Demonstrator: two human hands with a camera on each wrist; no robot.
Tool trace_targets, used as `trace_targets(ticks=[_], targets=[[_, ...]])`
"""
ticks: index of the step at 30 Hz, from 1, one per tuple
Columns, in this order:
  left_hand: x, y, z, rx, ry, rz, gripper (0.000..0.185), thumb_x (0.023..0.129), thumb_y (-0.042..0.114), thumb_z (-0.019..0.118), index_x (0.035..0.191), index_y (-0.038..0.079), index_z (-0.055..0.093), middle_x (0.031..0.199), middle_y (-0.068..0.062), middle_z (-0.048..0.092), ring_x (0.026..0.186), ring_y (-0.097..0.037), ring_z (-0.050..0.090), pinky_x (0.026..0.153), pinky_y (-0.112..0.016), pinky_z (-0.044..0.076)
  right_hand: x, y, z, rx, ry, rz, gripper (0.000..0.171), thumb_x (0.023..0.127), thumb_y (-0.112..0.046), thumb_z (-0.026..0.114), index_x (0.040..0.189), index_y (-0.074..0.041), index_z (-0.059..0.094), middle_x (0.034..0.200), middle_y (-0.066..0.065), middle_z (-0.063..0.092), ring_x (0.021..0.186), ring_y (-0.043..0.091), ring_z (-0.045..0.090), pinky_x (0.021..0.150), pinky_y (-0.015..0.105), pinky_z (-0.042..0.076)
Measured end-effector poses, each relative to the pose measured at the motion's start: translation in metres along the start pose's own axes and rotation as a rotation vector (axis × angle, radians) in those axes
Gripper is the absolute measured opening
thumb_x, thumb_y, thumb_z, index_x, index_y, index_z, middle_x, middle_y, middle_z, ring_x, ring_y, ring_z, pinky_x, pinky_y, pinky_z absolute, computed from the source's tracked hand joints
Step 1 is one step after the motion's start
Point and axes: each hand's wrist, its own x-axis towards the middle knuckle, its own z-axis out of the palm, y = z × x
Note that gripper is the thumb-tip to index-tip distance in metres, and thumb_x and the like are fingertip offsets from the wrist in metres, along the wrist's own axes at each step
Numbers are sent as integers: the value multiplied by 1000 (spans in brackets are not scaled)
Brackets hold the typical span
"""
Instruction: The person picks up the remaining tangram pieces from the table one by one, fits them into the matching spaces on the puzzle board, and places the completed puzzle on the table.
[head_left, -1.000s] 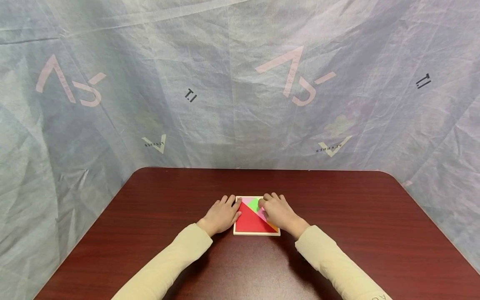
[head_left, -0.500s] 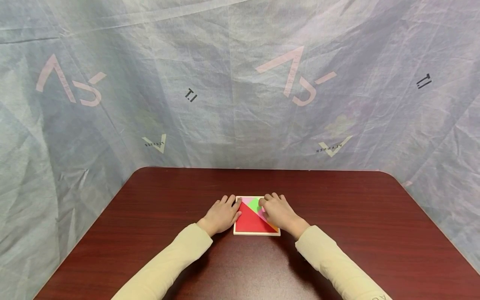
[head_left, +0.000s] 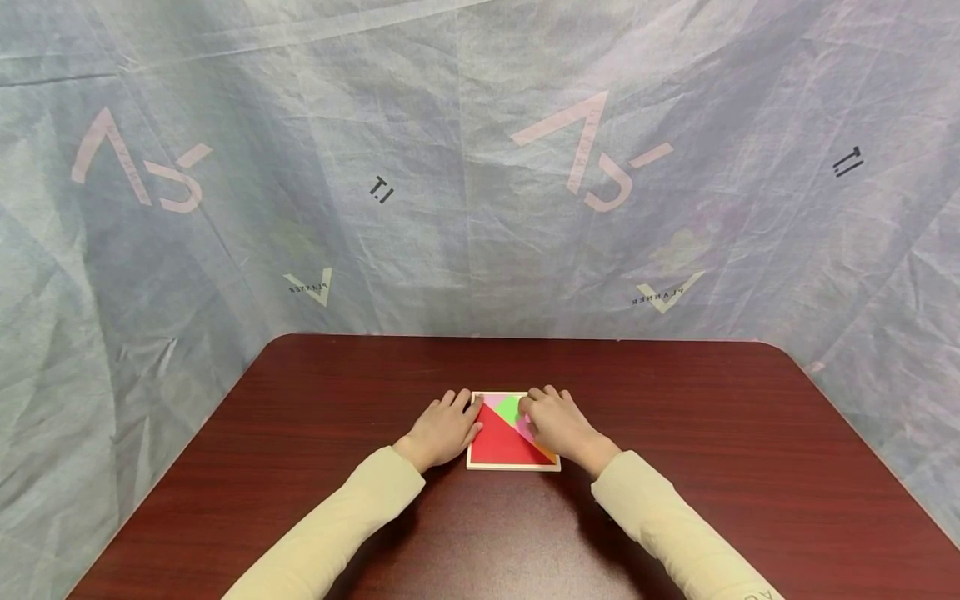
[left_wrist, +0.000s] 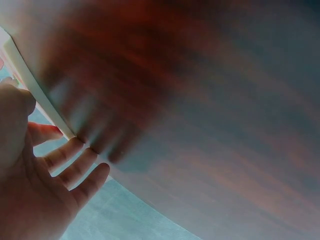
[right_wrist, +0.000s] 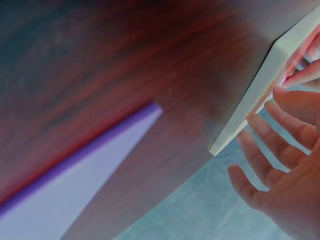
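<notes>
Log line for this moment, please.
left hand: flat beside square puzzle tray | right hand: resting on coloured pieces | dark wooden table

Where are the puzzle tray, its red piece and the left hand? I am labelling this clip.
puzzle tray [head_left: 513, 468]: head view, pale near rim.
red piece [head_left: 498, 446]: head view, middle of the big triangle.
left hand [head_left: 442, 432]: head view, back of the hand.

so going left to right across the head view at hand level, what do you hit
bare table → left hand → red piece of the puzzle tray → right hand → bare table again
</notes>
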Motion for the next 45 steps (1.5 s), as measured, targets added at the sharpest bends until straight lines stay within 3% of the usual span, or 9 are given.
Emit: trace_targets(ticks=[12, 25, 34, 45], targets=[[0, 0, 0, -2, -8, 2, 46, 96, 38, 39, 134, 11, 46, 123, -11, 46, 106, -27, 47, 84, -38, 45, -2, 2, 0, 14, 8, -15, 11, 80, -6, 63, 79, -14, 70, 90, 3, 62, 82, 21, 49, 72, 42, 42], [-1, 0, -2, -7, 20, 14, 45, 96, 37, 40, 132, 10, 47, 121, -11, 47, 104, -27, 48, 82, -38, 46, -5, 4, 0, 64, -5, -10, 15, 80, -4, 61, 80, -15, 71, 100, 6, 64, 88, 25, 51, 73, 43, 42], [-1, 0, -2, -11, 9, 8, 46, 96, 37, 41, 133, 11, 47, 122, -11, 46, 105, -26, 47, 82, -38, 46, -6, 6, -1, 58, -33, -19, 12, 81, -8, 63, 87, -14, 71, 106, 8, 63, 93, 26, 51, 77, 45, 43], [-1, 0, -1, -16, 9, 8, 45, 96, 37, 41, 132, 11, 48, 122, -11, 47, 104, -26, 48, 82, -38, 46, -14, 13, -11, 47, -38, -24, 15, 82, -9, 64, 95, -12, 69, 103, 5, 62, 89, 23, 49, 73, 42, 42]])
